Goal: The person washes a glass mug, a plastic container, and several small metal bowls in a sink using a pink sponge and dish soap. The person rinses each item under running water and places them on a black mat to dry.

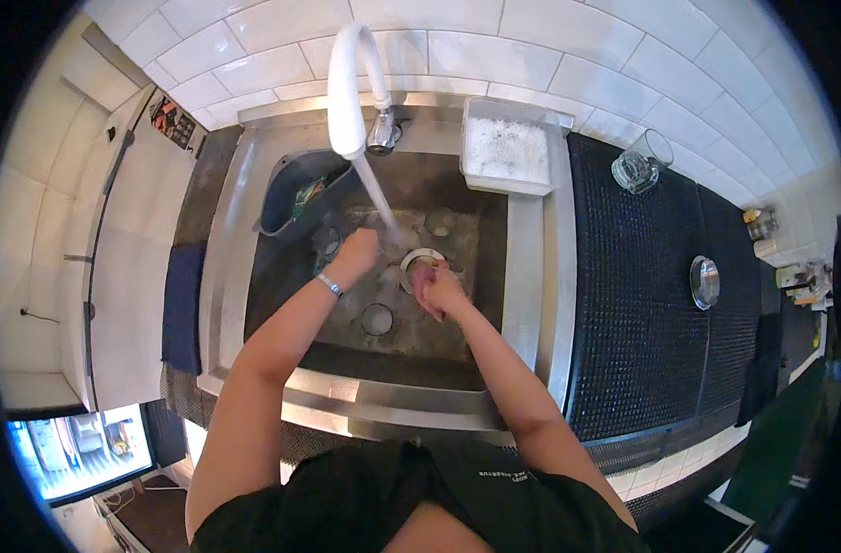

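Observation:
Water runs from a white hose faucet (pixel 348 104) into a stainless steel sink (pixel 524 290). My left hand (pixel 358 252) is just left of the stream with its fingers curled; whether it holds anything I cannot tell. A pink cloth (pixel 427 294) is in my right hand (pixel 446 292), beside the round sink drain (pixel 422 259). On the sink floor are a round glass (pixel 377 319) nearer to me, another glass (pixel 439 223) behind the drain and some glassware (pixel 329 240) left of my left hand.
A grey plastic bin (pixel 272 200) stands in the sink's back left corner. A clear tub of white powder (pixel 510 148) rests at the back right. On the black drying mat (pixel 634 276) are a glass mug (pixel 634 169) and a round glass dish (pixel 705 282). A dark blue cloth (pixel 183 307) lies left.

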Demonstrator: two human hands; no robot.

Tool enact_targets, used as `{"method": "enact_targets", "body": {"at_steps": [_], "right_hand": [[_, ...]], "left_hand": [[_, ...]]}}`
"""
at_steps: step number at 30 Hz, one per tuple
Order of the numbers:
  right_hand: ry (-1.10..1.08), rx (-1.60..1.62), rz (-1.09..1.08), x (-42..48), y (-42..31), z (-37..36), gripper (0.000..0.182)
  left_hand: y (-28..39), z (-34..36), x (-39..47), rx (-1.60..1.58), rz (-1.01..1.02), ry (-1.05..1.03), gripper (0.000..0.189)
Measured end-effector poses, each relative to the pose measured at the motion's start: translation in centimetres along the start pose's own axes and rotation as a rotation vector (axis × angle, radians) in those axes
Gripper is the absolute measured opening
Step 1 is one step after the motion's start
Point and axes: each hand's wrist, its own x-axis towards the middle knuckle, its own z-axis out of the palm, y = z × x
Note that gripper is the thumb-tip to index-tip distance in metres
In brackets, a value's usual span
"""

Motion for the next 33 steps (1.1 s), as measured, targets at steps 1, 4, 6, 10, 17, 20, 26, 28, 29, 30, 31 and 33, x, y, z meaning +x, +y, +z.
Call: {"method": "enact_targets", "body": {"at_steps": [1, 4, 6, 10, 17, 20, 26, 28, 29, 30, 31, 33], "right_hand": [[-0.002, 0.061, 0.071, 0.4, 0.5, 0.2, 0.039], [-0.027, 0.276, -0.085, -0.1, 0.2, 0.3, 0.031], [-0.183, 0.436, -0.199, -0.2, 0.0, 0.2, 0.023], [-0.325, 0.492, -0.395, -3.3, -3.0, -1.3, 0.021], [-0.562, 0.262, -0.537, -5.7, -4.6, 0.5, 0.026], [-0.586, 0.245, -0.6, -4.8, -2.8, 2.2, 0.027], [-0.534, -0.174, -0.517, -2.6, -0.6, 2.8, 0.034], [-0.619, -0.244, -0.52, -2.6, -1.3, 2.5, 0.039], [-0.688, -0.319, -0.541, -2.8, -2.5, 1.6, 0.042], [-0.758, -0.399, -0.563, -3.4, -4.0, 0.4, 0.045], [-0.722, -0.304, -0.654, -4.1, -5.0, -0.8, 0.047], [-0.63, -0.115, -0.813, -5.1, -5.8, -3.1, 0.05]], "left_hand": [[1.4, -1.4, -1.0, 0.052, 0.022, -0.02, 0.016], [4.9, -5.2, -4.6, 0.168, 0.093, -0.02, 0.015], [6.1, -7.0, -6.3, 0.193, 0.186, 0.055, 0.014], [6.5, -8.2, -8.0, 0.037, 0.367, 0.208, 0.011], [8.5, -6.1, -9.6, -0.296, 0.192, 0.437, 0.012], [8.7, -4.2, -9.8, -0.25, 0.249, 0.508, 0.012], [8.1, -4.6, -10.2, -0.372, 0.227, 0.348, 0.029], [6.4, -4.2, -9.7, -0.379, 0.217, 0.228, 0.034], [5.4, -3.9, -9.2, -0.469, 0.174, 0.139, 0.034], [4.4, -3.7, -8.5, -0.56, 0.128, 0.053, 0.033], [3.4, -3.4, -8.0, -0.653, 0.081, -0.032, 0.033], [1.3, -3.4, -6.3, -0.592, 0.021, -0.012, 0.03]]}}
